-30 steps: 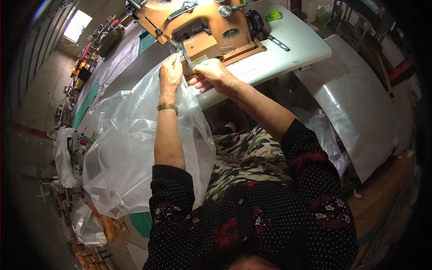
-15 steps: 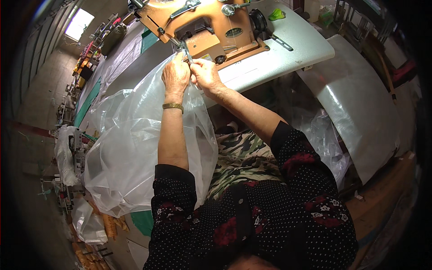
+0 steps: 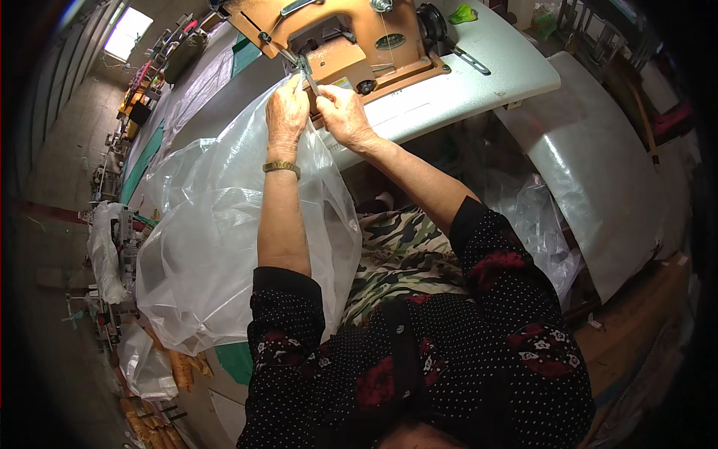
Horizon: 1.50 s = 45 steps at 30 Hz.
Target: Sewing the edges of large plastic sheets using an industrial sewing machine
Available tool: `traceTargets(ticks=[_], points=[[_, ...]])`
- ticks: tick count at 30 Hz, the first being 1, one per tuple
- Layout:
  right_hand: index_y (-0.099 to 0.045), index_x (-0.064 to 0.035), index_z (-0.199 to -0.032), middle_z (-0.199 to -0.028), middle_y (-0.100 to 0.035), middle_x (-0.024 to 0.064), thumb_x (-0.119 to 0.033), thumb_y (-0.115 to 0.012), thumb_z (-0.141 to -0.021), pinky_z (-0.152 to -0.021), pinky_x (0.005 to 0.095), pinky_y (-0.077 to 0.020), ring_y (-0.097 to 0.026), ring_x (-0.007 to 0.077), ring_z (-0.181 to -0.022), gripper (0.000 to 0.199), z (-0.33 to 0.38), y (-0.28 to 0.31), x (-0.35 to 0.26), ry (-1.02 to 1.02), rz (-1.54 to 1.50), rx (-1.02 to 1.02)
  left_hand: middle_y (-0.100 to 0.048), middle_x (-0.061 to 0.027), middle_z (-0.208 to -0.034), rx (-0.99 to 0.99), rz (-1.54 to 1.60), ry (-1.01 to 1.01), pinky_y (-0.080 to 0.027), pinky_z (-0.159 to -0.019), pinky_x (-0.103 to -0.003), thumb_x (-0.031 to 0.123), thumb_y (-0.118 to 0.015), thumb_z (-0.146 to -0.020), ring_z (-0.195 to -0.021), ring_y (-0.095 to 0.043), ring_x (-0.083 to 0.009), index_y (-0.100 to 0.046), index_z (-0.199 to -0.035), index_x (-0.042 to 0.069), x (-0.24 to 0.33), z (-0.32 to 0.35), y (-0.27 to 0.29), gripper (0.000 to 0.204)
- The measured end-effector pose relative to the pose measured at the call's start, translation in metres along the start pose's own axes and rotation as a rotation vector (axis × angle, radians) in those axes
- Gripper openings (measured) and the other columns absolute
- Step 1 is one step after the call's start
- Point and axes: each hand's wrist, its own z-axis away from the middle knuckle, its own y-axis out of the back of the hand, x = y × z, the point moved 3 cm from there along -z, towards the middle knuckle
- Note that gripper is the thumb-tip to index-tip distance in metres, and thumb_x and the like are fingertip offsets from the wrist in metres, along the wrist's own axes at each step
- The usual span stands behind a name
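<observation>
An orange-brown sewing machine [image 3: 351,37] stands on a pale table at the top. Close to its needle and presser foot [image 3: 301,63], my left hand [image 3: 287,112] pinches the upper edge of a large translucent plastic sheet [image 3: 224,247]. The sheet drapes down to the left and under my left forearm. Just to the right, my right hand [image 3: 344,114] is closed, thumb and fingers together, on a narrow grey strip [image 3: 311,81] that reaches up toward the presser foot. Whether that strip is metal or folded material, I cannot tell.
The pale machine table [image 3: 479,71] has a rounded right end, with a green scrap [image 3: 463,13] on it. A stiff whitish sheet [image 3: 591,179] hangs to the right, beside crumpled clear plastic [image 3: 538,232]. Cluttered equipment [image 3: 127,247] and bundled plastic [image 3: 148,363] line the left.
Both hands have shifted slightly up and to the left in the picture, and the plastic sheet with them. The machine also sits a little higher in view. The grips look the same.
</observation>
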Motion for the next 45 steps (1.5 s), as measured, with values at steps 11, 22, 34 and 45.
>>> traceTargets(ticks=[11,22,34,45], points=[[-0.064,-0.0002,-0.086,-0.075,-0.067,0.0216,-0.015,-0.057,-0.085,-0.069,0.0478,-0.0532,-0.068,0.0392,-0.075,0.016,-0.01,0.009,-0.035,0.348,0.88,-0.111,-0.071,-0.0196,-0.103,0.069,0.375,0.061,-0.051,-0.085,-0.034,0.009,-0.051,-0.089,-0.097,-0.068,-0.0289,-0.066,-0.113,-0.003,-0.016,0.005,-0.011,0.03],[-0.068,-0.0014,-0.089,-0.072,-0.066,0.0195,-0.014,-0.056,-0.086,-0.063,0.0417,-0.0539,-0.069,0.0336,-0.07,0.017,-0.033,0.02,-0.063,0.724,1.207,-0.397,-0.06,0.0018,-0.095,0.209,1.304,0.342,-0.045,-0.072,-0.018,-0.007,-0.055,-0.087,-0.082,-0.055,-0.0062,-0.064,-0.108,-0.006,-0.009,0.022,-0.043,0.023],[-0.064,-0.0006,-0.108,-0.092,-0.069,0.0212,-0.018,-0.056,-0.091,-0.078,0.0399,-0.0531,-0.068,0.032,-0.091,0.026,-0.042,0.028,-0.047,0.411,1.018,-0.438,-0.049,0.0018,-0.072,0.451,1.379,0.398,-0.039,-0.056,-0.024,-0.005,-0.051,-0.087,-0.064,-0.045,-0.0095,-0.055,-0.079,0.002,0.01,0.014,-0.059,0.011],[-0.06,0.0007,-0.085,-0.062,-0.064,0.0157,-0.009,-0.058,-0.081,-0.055,0.0375,-0.0529,-0.068,0.0286,-0.06,0.01,-0.025,0.009,-0.058,0.757,1.302,-0.376,-0.061,-0.0051,-0.084,0.357,1.65,0.469,-0.05,-0.075,-0.03,0.012,-0.053,-0.097,-0.081,-0.059,-0.013,-0.06,-0.109,-0.005,0.029,0.031,-0.045,0.021]])
